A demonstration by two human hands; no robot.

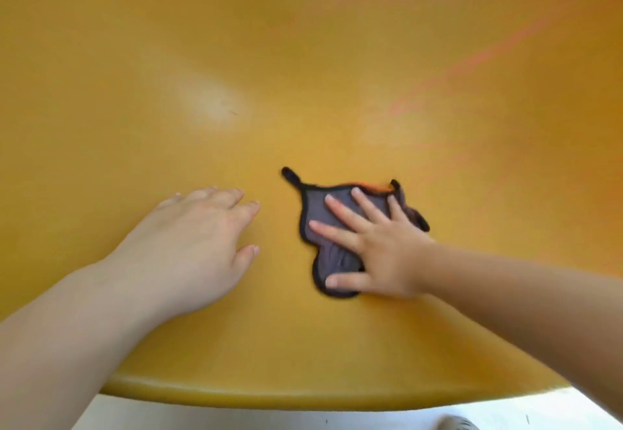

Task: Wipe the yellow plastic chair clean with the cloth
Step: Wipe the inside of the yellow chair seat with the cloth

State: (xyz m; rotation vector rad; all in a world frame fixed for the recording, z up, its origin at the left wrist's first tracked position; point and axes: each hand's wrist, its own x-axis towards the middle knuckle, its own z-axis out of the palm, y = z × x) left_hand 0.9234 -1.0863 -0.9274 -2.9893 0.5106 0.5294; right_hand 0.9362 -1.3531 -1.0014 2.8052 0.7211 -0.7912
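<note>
The yellow plastic chair fills nearly the whole head view, its seat curving up toward the back. A small grey cloth with a black hem lies crumpled on the middle of the seat. My right hand lies flat on the cloth with fingers spread straight, pressing it onto the seat. My left hand rests flat on the bare seat to the left of the cloth, a short gap away, fingers relaxed and holding nothing.
The seat's rounded front edge runs across the bottom of the view. Below it is pale floor, with a grey shoe tip at the lower right.
</note>
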